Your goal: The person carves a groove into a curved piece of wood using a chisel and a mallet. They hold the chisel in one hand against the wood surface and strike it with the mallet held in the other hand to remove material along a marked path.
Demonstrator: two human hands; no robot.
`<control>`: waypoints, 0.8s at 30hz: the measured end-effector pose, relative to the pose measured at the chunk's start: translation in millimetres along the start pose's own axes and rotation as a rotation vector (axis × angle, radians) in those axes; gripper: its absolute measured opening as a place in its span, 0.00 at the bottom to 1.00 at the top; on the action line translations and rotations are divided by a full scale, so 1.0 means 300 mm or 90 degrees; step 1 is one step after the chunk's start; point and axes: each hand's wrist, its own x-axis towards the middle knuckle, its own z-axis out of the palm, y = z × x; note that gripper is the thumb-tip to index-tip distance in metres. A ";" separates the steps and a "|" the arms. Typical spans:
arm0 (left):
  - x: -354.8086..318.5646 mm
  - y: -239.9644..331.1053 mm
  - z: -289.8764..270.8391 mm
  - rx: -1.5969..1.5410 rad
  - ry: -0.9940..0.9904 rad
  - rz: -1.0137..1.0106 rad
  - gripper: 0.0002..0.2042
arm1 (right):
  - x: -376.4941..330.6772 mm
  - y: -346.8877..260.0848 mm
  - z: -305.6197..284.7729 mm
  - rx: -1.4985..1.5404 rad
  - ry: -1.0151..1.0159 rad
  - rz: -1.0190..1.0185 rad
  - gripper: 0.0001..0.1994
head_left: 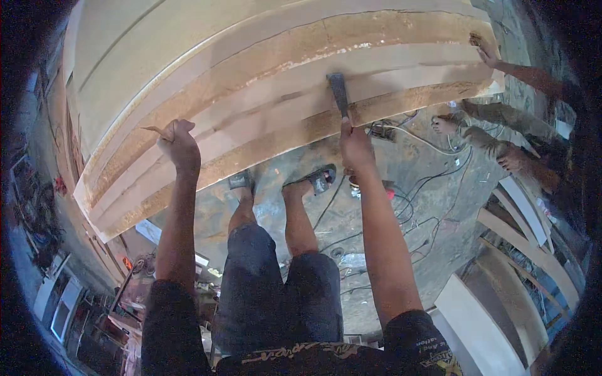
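Note:
A large pale board [251, 103] with brown bands lies in front of me, bent by the lens. Over its middle, my right hand [357, 149] is closed round a dark, flat scraper [337, 91], whose broad end points away from me against the board's surface. My left hand [180, 145] is closed above the board's left part, pinching a thin, brownish sliver [155, 130] that sticks out to the left. Whether that sliver is wood or peeled material I cannot tell. Rough, lighter flecks [301, 61] run along one brown band.
Another person's hand [484, 51] rests on the board's right end, with that person's foot [446, 124] below. Cables [433, 178] trail over the floor under the near edge. Curved boards [527, 250] and a white panel [480, 319] lie at the lower right. Clutter stands lower left.

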 end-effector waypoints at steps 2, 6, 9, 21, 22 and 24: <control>0.031 -0.018 -0.059 -0.101 -0.006 -0.030 0.12 | -0.012 -0.022 0.007 0.027 -0.030 -0.019 0.36; 0.048 -0.017 -0.084 -0.179 0.013 -0.088 0.12 | 0.011 0.000 0.024 0.013 -0.034 -0.005 0.37; 0.043 0.028 -0.076 -0.136 0.013 -0.094 0.11 | 0.045 0.016 0.010 0.033 -0.143 0.071 0.37; 0.181 -0.006 -0.704 -0.328 0.055 -0.118 0.15 | 0.011 -0.026 0.065 0.090 -0.004 -0.059 0.44; 0.177 0.003 -0.687 -0.340 0.114 -0.167 0.15 | -0.006 -0.041 0.048 0.091 -0.025 0.013 0.44; 0.175 0.017 -0.675 -0.317 0.107 -0.171 0.15 | -0.004 -0.037 0.052 0.110 -0.040 0.015 0.43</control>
